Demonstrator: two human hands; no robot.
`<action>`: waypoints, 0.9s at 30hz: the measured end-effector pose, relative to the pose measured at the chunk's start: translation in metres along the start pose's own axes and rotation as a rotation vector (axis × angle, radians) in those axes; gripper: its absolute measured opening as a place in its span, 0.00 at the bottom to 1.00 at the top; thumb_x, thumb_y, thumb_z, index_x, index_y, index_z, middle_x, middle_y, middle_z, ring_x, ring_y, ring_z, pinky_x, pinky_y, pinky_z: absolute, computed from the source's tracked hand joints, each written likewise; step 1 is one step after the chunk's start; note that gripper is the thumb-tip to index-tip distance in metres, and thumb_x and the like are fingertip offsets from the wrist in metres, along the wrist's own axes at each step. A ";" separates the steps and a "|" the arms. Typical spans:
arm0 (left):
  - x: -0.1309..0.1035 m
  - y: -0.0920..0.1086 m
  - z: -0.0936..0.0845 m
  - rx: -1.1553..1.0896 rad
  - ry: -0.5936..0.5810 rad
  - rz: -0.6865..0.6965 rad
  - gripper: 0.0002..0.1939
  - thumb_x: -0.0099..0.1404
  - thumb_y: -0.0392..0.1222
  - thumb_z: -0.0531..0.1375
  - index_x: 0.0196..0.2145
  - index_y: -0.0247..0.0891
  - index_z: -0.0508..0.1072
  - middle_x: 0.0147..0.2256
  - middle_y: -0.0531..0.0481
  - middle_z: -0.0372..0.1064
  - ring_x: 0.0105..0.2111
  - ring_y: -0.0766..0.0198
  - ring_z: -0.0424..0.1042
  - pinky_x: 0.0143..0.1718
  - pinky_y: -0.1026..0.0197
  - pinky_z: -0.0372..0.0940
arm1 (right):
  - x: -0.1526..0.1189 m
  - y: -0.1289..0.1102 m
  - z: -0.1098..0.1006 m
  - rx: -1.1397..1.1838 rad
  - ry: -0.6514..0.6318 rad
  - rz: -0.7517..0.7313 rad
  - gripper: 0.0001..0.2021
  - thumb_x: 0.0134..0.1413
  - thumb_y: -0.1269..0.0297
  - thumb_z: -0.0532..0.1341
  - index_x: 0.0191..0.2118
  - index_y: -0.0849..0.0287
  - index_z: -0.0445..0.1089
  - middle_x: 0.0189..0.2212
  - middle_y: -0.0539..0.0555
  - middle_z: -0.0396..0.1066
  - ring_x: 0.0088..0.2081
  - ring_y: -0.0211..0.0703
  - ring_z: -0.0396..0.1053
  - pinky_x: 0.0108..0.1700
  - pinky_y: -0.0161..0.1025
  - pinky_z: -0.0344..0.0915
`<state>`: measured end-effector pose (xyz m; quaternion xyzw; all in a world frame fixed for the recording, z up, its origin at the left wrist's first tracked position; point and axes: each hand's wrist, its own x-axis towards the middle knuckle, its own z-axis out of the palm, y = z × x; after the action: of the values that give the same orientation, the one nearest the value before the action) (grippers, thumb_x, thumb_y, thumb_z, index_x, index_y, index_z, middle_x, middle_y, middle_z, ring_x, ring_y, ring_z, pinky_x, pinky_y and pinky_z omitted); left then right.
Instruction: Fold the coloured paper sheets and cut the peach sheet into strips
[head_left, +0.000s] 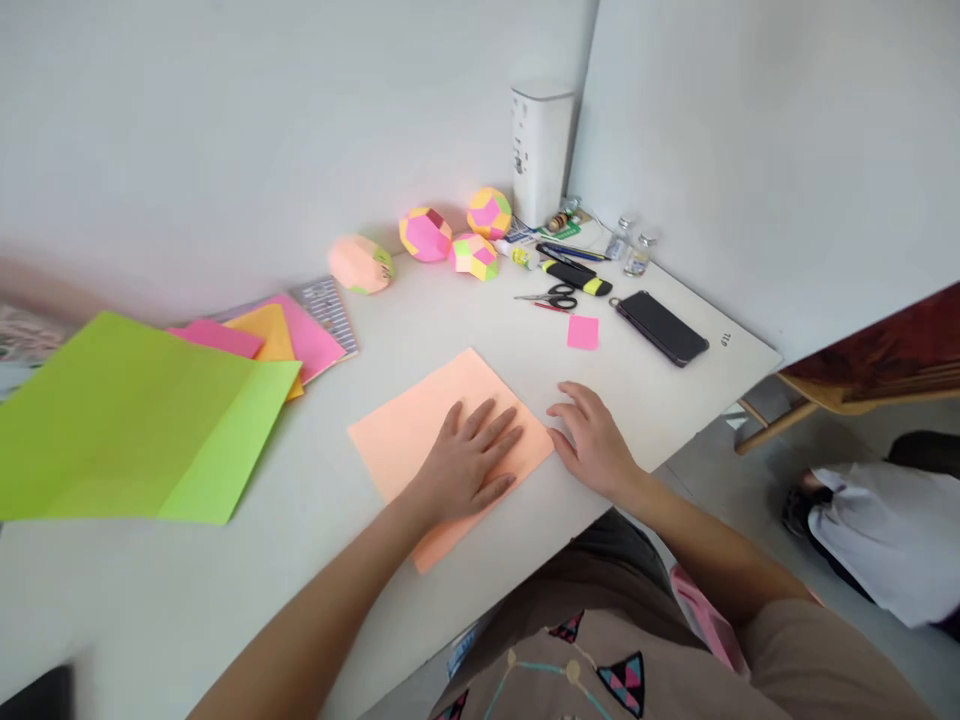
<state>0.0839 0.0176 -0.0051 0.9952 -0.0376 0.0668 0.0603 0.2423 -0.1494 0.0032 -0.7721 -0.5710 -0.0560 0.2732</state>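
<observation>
Set against pale walls (262, 130): white table (300, 570). Pressing peach paper (397, 430) near the front edge with left hand (469, 462) open wide; poised at its right corner with right hand (592, 440) half-open. Well apart from green sheet (127, 420) and phone (661, 327).

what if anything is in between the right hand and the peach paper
Nothing visible stands between the right hand and the peach paper; a fingertip is right at the sheet's corner. The left hand lies on the sheet, clear of that corner.
</observation>
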 end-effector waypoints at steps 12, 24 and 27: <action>-0.015 -0.022 -0.002 0.078 0.159 -0.195 0.20 0.70 0.42 0.46 0.52 0.30 0.69 0.57 0.36 0.62 0.58 0.51 0.60 0.56 0.47 0.57 | 0.059 0.000 0.049 0.052 -0.207 -0.408 0.17 0.63 0.71 0.45 0.54 0.66 0.61 0.55 0.67 0.61 0.59 0.53 0.57 0.57 0.57 0.63; -0.074 -0.017 -0.002 0.063 -0.079 -0.426 0.29 0.71 0.55 0.39 0.65 0.41 0.49 0.66 0.47 0.39 0.66 0.52 0.39 0.64 0.46 0.32 | 0.061 -0.014 0.050 -0.106 -0.342 -0.376 0.22 0.65 0.65 0.44 0.59 0.71 0.56 0.61 0.72 0.53 0.63 0.60 0.47 0.59 0.61 0.56; -0.072 -0.016 -0.003 0.042 -0.085 -0.436 0.30 0.71 0.56 0.38 0.65 0.41 0.49 0.66 0.47 0.40 0.66 0.52 0.39 0.64 0.45 0.33 | 0.056 -0.046 0.061 -0.201 -0.358 -0.385 0.24 0.64 0.64 0.45 0.60 0.76 0.55 0.61 0.75 0.51 0.64 0.64 0.44 0.61 0.63 0.50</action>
<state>0.0138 0.0383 -0.0143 0.9828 0.1773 0.0111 0.0511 0.2058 -0.0629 -0.0100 -0.6704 -0.7378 -0.0261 0.0744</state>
